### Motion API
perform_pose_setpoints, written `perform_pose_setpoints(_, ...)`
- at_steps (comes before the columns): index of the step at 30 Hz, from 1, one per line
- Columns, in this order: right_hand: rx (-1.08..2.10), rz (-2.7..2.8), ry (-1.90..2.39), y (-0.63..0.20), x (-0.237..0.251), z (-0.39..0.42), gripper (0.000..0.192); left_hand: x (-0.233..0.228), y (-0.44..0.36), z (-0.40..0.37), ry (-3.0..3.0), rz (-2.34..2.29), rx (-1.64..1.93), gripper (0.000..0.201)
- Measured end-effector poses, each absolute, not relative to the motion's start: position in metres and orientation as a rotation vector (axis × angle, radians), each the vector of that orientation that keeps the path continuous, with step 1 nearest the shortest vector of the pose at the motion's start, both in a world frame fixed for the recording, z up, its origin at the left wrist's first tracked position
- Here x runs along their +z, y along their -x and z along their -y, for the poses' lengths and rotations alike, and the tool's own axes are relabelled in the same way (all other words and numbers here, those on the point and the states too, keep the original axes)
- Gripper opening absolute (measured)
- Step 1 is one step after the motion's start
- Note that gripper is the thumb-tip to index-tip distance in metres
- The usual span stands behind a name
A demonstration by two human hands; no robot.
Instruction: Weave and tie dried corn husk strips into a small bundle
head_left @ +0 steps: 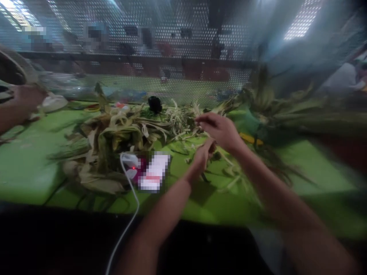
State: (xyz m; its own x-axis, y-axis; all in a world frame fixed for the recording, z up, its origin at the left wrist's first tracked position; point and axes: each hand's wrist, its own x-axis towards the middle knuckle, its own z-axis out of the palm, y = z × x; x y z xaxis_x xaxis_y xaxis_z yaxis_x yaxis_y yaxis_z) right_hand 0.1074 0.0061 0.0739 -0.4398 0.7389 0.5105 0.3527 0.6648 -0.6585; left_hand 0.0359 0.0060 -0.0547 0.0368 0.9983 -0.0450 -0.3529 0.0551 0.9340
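Note:
Over the green tabletop (183,206), my left hand (203,156) is closed with its fingers curled. Whatever it holds is hidden, though a small dark tip shows just below it. Slightly above and to the right, my right hand (222,130) has its thumb and fingers drawn together in a pinch, and blur hides anything between them. Pale shredded strips of dried leaf (179,118) lie behind the hands. More loose strips (233,183) are scattered under and beside my right wrist.
A heap of dried husk-like leaves (114,133) covers the left-middle. In front are a lit phone (155,172) and a white cable (133,214). A black bundle (155,104) sits behind; a yellow object (250,138) lies right. Another person's hand (27,95) is far left, before a perforated screen (177,46).

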Motion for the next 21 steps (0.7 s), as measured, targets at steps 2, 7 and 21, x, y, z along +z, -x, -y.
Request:
perform_pose_setpoints(2, 0.482, 1.982, 0.982, -0.146, 0.06, -0.008, 0.026, -0.046, -0.035, -0.003, -0.837, -0.861, 1.33, 0.044)
perform_pose_setpoints(7, 0.534, 2.057, 1.153, -0.198, 0.009, -0.02, 0.026, -0.034, -0.036, 0.006, -0.744, -0.934, 1.262, 0.046)
perform_pose_setpoints(21, 0.798, 1.944, 1.079, -0.198, -0.004, -0.022, 0.024, -0.034, -0.032, 0.01, -1.156, -0.967, 1.159, 0.025)
